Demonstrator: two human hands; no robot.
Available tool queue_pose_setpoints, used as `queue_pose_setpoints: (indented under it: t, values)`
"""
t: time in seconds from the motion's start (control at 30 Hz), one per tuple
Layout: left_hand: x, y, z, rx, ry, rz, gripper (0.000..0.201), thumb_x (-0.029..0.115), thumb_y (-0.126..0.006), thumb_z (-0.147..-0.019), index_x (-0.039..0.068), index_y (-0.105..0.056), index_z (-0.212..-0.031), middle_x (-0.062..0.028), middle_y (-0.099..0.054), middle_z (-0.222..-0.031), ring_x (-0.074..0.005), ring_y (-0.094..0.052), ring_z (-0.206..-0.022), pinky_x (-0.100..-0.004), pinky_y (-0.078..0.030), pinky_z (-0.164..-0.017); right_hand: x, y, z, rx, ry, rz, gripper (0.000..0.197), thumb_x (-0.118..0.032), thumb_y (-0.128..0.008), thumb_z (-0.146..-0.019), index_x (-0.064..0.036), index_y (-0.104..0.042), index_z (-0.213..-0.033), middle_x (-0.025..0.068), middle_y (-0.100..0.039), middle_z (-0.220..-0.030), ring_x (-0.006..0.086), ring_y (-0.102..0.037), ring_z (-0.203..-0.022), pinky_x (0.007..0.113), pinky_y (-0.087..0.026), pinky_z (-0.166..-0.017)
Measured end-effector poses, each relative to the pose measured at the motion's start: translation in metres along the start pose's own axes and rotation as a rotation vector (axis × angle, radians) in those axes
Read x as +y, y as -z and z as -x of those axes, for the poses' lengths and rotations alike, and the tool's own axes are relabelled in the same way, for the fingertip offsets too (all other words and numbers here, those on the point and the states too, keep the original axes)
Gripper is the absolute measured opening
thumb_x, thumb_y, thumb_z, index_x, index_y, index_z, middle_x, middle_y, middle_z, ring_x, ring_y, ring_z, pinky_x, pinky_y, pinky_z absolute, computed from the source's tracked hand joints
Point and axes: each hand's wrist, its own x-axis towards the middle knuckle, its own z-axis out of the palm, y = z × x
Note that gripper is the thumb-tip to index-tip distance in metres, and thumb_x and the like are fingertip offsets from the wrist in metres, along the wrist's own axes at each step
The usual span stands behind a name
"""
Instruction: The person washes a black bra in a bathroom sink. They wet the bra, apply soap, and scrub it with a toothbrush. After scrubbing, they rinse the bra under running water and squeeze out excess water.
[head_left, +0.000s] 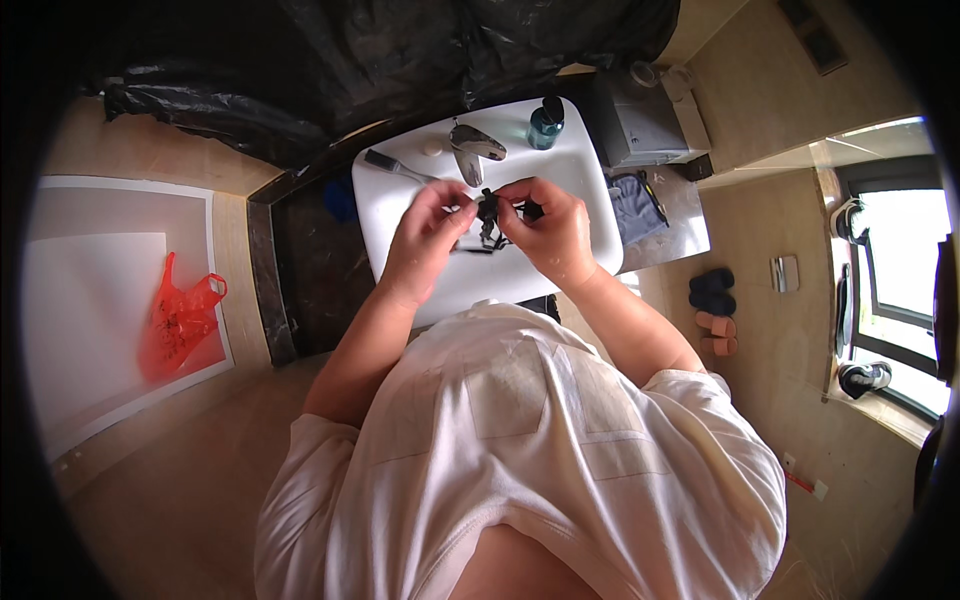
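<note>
Both my hands are over a white sink (400,275), in front of its metal faucet (470,150). Between them is a small black thing with thin strap-like parts (489,212), whose exact kind I cannot make out. My left hand (432,235) pinches it from the left, thumb and fingers together. From the right, my right hand (552,228) is closed on it, fingers bent. Its thin black ends hang down toward the basin, and my fingers hide part of it. A brush with a grey handle (395,165) lies on the sink's back left rim.
A teal bottle (545,125) stands on the sink's back right rim. Right of the sink are a grey box (645,120) and a folded dark cloth (637,205). Black plastic sheeting (390,70) covers the back. A red plastic bag (180,320) is at left, dark slippers (712,290) at right.
</note>
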Motion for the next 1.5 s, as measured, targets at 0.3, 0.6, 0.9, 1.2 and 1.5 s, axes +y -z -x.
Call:
queue_pose_setpoints:
  t: [0.3,0.6,0.9,1.2,1.5]
  values:
    - [0.007,-0.008,0.001,0.136,-0.864,-1.096,0.024,0.004,-0.078,-0.067,0.007,-0.069,-0.089,-0.0072,-0.059,-0.098,-0.0237,-0.06,-0.086,-0.0319,-0.051,-0.072,0.006,0.0,0.0,-0.012,0.134,0.14,0.011,-0.003,-0.071,-0.074,-0.0012,-0.067,-0.084,0.0117,-0.07,-0.081,0.0235,-0.069,-0.068,0.03,-0.056,-0.06]
    - [-0.006,-0.002,0.002,0.187,-0.269,0.042,0.01,0.004,-0.064,-0.085,0.001,-0.062,-0.094,-0.0034,-0.064,-0.092,-0.005,-0.051,-0.075,-0.02,-0.041,-0.066,0.014,0.006,-0.003,-0.11,-0.255,-0.256,0.013,-0.008,-0.068,-0.082,0.0013,-0.065,-0.09,0.0048,-0.067,-0.078,0.0086,-0.061,-0.068,0.023,-0.05,-0.062]
    - [0.008,-0.004,0.001,-0.037,-0.604,-0.718,0.03,0.0,-0.069,-0.078,0.001,-0.062,-0.107,-0.0017,-0.061,-0.112,-0.0093,-0.055,-0.086,-0.0231,-0.045,-0.07,0.006,0.009,-0.002,-0.21,-0.285,-0.252,0.017,-0.011,-0.066,-0.085,0.0018,-0.062,-0.095,0.0016,-0.065,-0.08,0.0066,-0.058,-0.072,0.022,-0.049,-0.067]
    - [-0.005,0.0,-0.003,-0.05,0.078,0.635,0.017,0.026,-0.046,-0.096,0.012,-0.055,-0.092,-0.0004,-0.057,-0.09,-0.0136,-0.051,-0.076,-0.0292,-0.042,-0.069,0.017,0.005,-0.003,-0.416,-0.395,-0.718,0.01,-0.009,-0.06,-0.086,-0.0027,-0.058,-0.094,-0.0015,-0.056,-0.078,0.0054,-0.048,-0.064,0.02,-0.04,-0.058]
    - [0.002,0.025,-0.015,-0.085,0.218,0.855,0.036,0.04,-0.045,-0.098,0.016,-0.044,-0.07,0.0054,-0.044,-0.069,-0.0119,-0.04,-0.067,-0.0261,-0.034,-0.061,0.022,0.014,-0.008,-0.343,-0.66,-1.098,0.01,-0.011,-0.046,-0.092,-0.007,-0.055,-0.097,-0.0058,-0.042,-0.07,0.0021,-0.027,-0.051,0.02,-0.021,-0.046]
